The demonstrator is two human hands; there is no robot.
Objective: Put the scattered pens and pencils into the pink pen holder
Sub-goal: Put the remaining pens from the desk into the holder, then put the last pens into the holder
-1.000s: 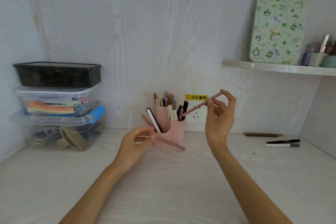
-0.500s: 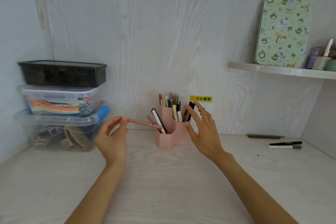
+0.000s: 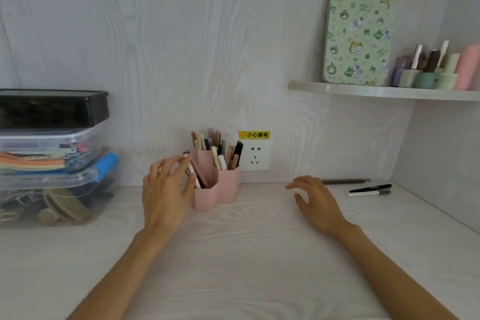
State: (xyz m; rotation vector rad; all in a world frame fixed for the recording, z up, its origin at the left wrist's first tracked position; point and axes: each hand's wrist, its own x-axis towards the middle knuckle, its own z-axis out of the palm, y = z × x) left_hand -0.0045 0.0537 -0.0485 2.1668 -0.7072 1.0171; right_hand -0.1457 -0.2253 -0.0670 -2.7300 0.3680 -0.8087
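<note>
From the head camera, the pink pen holder (image 3: 217,189) stands on the pale wooden desk (image 3: 241,254) against the back wall, just left of a white wall socket (image 3: 255,158) with a yellow warning label (image 3: 254,134) above it. The holder's compartments are crowded with upright and leaning pens and pencils (image 3: 217,149) in pink, cream, brown and black. The left hand (image 3: 166,189) is raised just left of the holder, its fingers loosely spread and its fingertips at a pink pen (image 3: 192,169) that leans in the holder's low front-left compartment (whether the fingers actually pinch that pen or only touch it cannot be told, as the hand is slightly blurred). The right hand (image 3: 315,202) hovers low over the desk well to the right of the holder, fingers apart and gently curved, holding nothing. Further right of the holder, near the side wall, three pens lie loose on the desk: a brown pencil (image 3: 346,181) along the back wall, then a black pen (image 3: 370,188) and a white pen (image 3: 368,193) just beside each other. Left of the holder is a stack of plastic storage boxes (image 3: 52,158), a dark one on top of two clear ones. Above and right of the holder a shelf (image 3: 384,91) carries a green patterned tin (image 3: 357,36) and small bottles (image 3: 431,67).
</note>
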